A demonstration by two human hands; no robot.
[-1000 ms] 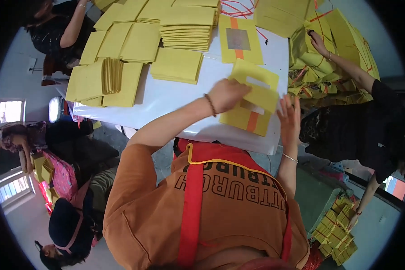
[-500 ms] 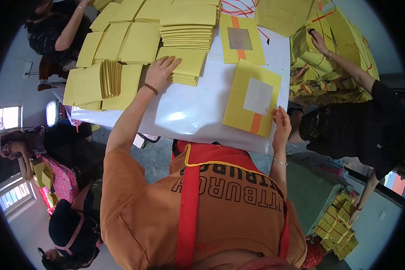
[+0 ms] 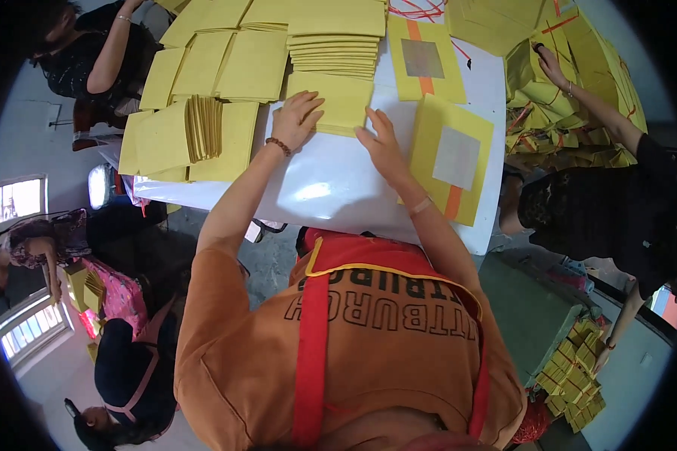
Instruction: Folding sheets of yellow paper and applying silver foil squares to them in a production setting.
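Note:
A small stack of yellow folded paper sheets lies on the white-covered table, in front of me. My left hand rests at its left side, fingers stretched over the near left corner. At its near right corner is my right hand, fingers extended and touching or almost touching the edge. Neither hand grips anything that I can see. Right of that hand lies a yellow stack with a grey square and an orange strip on top. My right forearm crosses its lower left corner.
Several yellow stacks cover the table's left side. Behind the small stack is a taller layered pile. A second yellow piece with a grey square and red strings lie farther back. A co-worker's arm reaches into yellow paper at right.
My right hand has moved left, from the right edge of the grey-square stack to the small stack's near right corner. My left hand stays at the small stack. The whole view has shifted slightly.

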